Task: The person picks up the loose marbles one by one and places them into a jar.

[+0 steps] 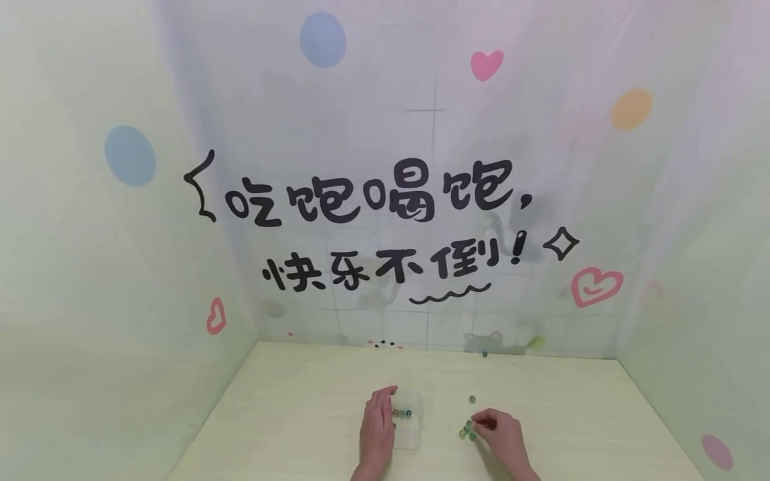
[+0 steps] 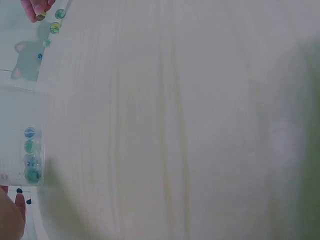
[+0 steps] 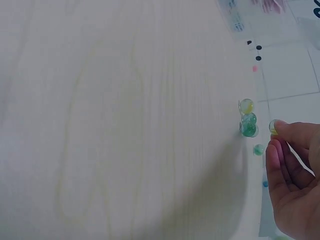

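One marble (image 3: 273,127) is pinched between thumb and fingers of the right hand (image 1: 504,437), just beside some loose marbles (image 1: 463,434) on the table (image 1: 283,407). The left hand (image 1: 377,429), with its fingers nearly straight and close together, touches the side of the clear box (image 1: 411,438), and inside this box lie several other marbles (image 1: 402,414)
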